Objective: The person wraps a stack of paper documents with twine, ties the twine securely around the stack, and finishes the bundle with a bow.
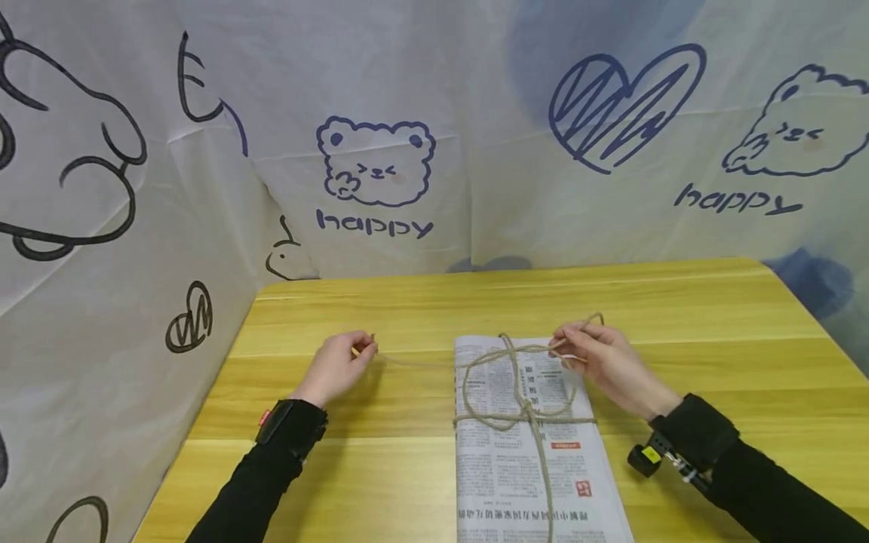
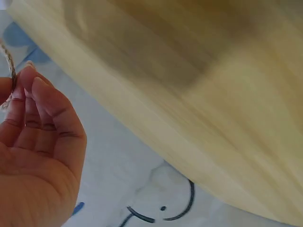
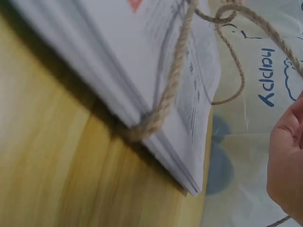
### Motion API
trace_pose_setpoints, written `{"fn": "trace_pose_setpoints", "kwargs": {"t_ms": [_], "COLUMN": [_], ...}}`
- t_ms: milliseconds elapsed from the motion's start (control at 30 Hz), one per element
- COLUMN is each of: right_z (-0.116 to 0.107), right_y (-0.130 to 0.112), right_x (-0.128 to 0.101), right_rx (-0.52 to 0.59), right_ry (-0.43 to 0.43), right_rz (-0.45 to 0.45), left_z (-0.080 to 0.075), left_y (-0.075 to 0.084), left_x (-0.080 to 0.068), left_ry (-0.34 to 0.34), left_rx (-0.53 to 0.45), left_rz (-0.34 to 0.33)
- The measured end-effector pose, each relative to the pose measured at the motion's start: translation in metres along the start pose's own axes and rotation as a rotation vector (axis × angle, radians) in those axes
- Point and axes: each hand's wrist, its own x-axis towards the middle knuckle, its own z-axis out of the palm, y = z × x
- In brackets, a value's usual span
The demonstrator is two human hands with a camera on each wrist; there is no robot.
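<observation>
A folded stack of newspapers (image 1: pixel 529 460) lies on the wooden table (image 1: pixel 407 317), bound crosswise with jute twine (image 1: pixel 526 411). My left hand (image 1: pixel 337 367) is left of the stack and pinches one end of the twine (image 2: pixel 8 64) between fingertips. My right hand (image 1: pixel 600 362) hovers at the stack's far right corner and pinches the other twine strand (image 1: pixel 577 332), which loops above the paper. In the right wrist view the twine (image 3: pixel 170 80) wraps over the stack's edge (image 3: pixel 156 137).
A white cloth backdrop (image 1: pixel 434 143) printed with bears, hearts and "happy" rises behind the table and along its left side (image 1: pixel 102 302). Bare tabletop (image 1: pixel 713 317) stretches to the right and far side of the newspapers.
</observation>
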Motion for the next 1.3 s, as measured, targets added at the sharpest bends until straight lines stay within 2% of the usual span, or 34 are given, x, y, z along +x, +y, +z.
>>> {"fn": "trace_pose_setpoints", "kwargs": {"t_ms": [167, 333, 467, 600, 700, 833, 933, 1000, 1067, 1133, 1233, 1300], "right_z": [-0.005, -0.019, -0.032, -0.047, -0.057, -0.063, -0.061, -0.057, -0.051, -0.045, -0.035, -0.030], "right_y": [0.000, -0.001, 0.002, 0.005, 0.005, 0.002, -0.002, -0.004, -0.007, -0.009, -0.007, -0.002], "right_x": [-0.007, -0.021, -0.033, -0.046, -0.054, -0.057, -0.054, -0.053, -0.052, -0.052, -0.050, -0.048], "right_rx": [-0.041, -0.036, 0.016, 0.006, -0.080, -0.298, -0.506, -0.649, -0.802, -0.944, -1.145, -1.225], "right_ry": [0.007, -0.032, -0.071, -0.072, -0.027, 0.046, 0.048, 0.038, 0.056, 0.095, 0.135, 0.120], "right_rz": [-0.046, -0.069, -0.067, -0.040, 0.031, 0.213, 0.330, 0.345, 0.309, 0.210, -0.029, -0.208], "left_z": [-0.006, -0.020, -0.031, -0.039, -0.041, -0.040, -0.036, -0.033, -0.029, -0.023, -0.009, 0.003], "left_y": [-0.015, -0.030, -0.043, -0.054, -0.060, -0.059, -0.048, -0.036, -0.022, -0.005, 0.022, 0.041], "left_x": [-0.008, -0.016, -0.025, -0.033, -0.036, -0.036, -0.032, -0.028, -0.022, -0.017, -0.012, -0.010], "left_ry": [0.033, 0.083, 0.096, 0.074, 0.046, 0.006, -0.018, -0.009, 0.016, 0.035, 0.067, 0.068], "left_rx": [0.072, 0.165, 0.243, 0.345, 0.422, 0.477, 0.504, 0.506, 0.479, 0.417, 0.335, 0.288], "left_rz": [-0.032, -0.069, -0.130, -0.206, -0.253, -0.294, -0.305, -0.288, -0.235, -0.156, -0.008, 0.079]}}
